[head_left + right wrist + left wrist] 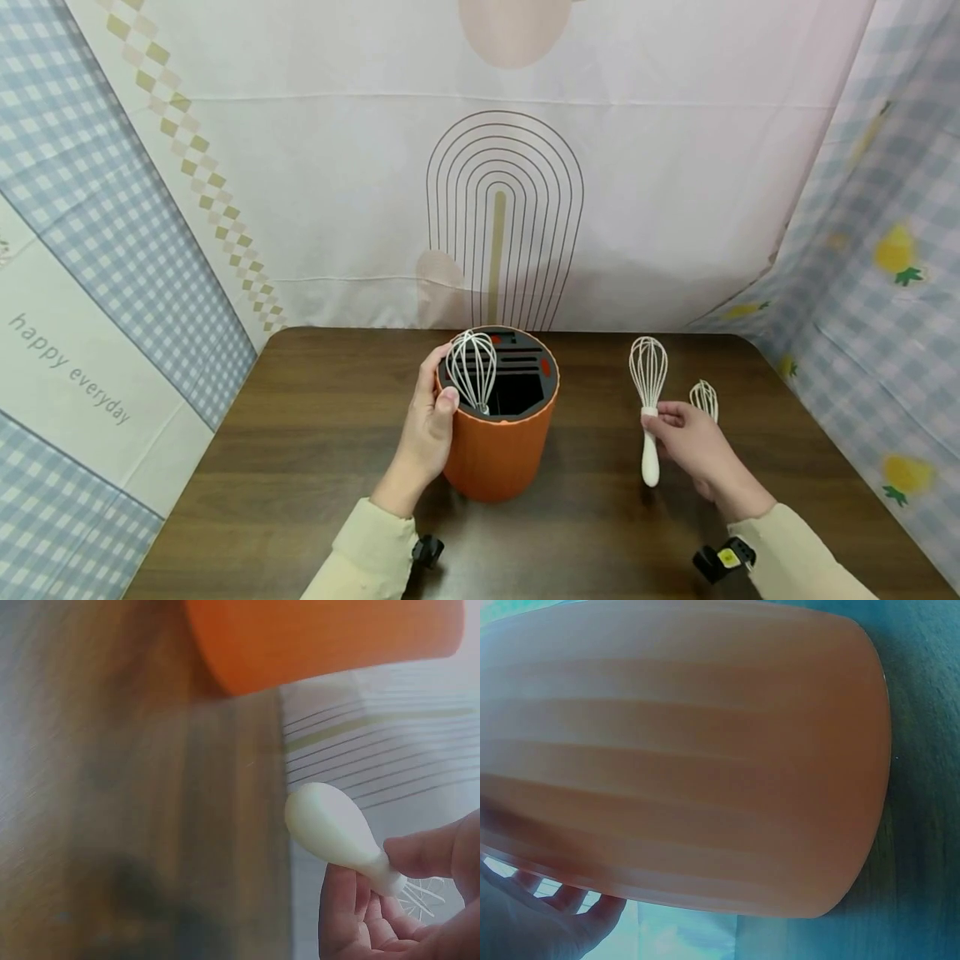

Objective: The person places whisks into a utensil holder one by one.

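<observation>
An orange utensil holder [495, 458] with a dark slotted insert stands upright on the table. One whisk [471, 367] sits in it at the left side, wire loops up, its handle hidden inside. My left hand [429, 433] grips the holder's left side near the rim, thumb in front. In the right wrist view, a second whisk [330, 825] is pinched at the neck between the thumb and fingers of my right hand [442, 900]. Its white handle points down toward me and its wires point away. Behind that hand shows a third, smaller whisk [703, 398], its handle hidden.
Everything stands on a brown wooden table [315, 442]. A patterned white cloth [337, 192] hangs along its back edge. Checked blue cloths flank both sides, the right one [847, 333] close to the table edge. Red patches and narrow slots show in the insert [517, 354].
</observation>
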{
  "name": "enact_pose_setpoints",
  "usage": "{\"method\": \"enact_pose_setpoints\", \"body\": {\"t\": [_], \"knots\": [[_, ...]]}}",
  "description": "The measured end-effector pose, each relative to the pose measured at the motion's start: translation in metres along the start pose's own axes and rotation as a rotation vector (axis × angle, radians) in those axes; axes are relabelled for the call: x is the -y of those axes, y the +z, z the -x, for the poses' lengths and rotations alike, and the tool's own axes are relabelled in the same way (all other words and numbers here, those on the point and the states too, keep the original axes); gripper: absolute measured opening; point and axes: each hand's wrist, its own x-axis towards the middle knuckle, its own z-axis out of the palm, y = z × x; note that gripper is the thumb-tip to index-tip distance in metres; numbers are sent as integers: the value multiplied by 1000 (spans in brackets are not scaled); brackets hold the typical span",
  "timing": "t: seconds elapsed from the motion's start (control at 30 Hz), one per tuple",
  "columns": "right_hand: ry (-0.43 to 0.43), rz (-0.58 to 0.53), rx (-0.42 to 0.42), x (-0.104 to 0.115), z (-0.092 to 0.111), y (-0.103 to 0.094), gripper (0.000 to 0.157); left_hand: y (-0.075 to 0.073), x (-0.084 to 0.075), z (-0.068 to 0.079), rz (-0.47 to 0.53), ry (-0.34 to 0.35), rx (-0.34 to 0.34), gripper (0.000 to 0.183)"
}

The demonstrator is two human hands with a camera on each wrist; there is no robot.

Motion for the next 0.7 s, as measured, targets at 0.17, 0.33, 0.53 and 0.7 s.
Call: {"method": "enact_pose_setpoints", "body": {"t": [0.17, 0.33, 0.53, 0.7], "knots": [[-49, -45, -19, 20, 5, 1, 58, 0, 2, 0, -1, 6, -2, 55], [-124, -90, -54, 37, 10, 3, 58, 1, 2, 0, 1, 0, -2, 55], [-282, -179, -120, 52, 15, 12, 51, 0, 2, 0, 10, 3, 2, 53], [-415, -249, -182, 64, 18, 19, 43, 0, 1, 0, 53, 11, 10, 51]]}}
